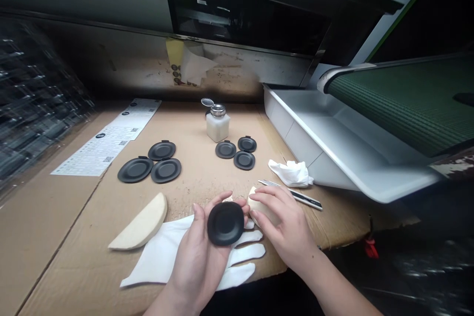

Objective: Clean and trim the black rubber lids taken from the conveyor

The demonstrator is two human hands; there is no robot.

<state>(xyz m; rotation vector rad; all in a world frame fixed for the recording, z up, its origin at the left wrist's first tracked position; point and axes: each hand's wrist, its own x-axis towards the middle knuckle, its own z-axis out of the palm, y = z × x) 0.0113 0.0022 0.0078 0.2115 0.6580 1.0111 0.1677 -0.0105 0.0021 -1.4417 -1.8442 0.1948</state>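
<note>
My left hand (202, 252) holds a black rounded disc (225, 223) between thumb and fingers, just above a white glove (163, 254) lying flat on the cardboard-covered bench. My right hand (283, 222) is closed round a cream-coloured sponge block (255, 198), right beside the disc. A second cream sponge wedge (142, 224) lies to the left of the glove.
Two groups of three black discs (153, 163) (239, 150) lie further back, by a white pump bottle (217, 123). A crumpled white cloth (292, 173) and a thin metal tool (292, 193) sit right. A white tray (333, 148) under a green conveyor (411, 98) borders the right; printed sheet (107, 140) left.
</note>
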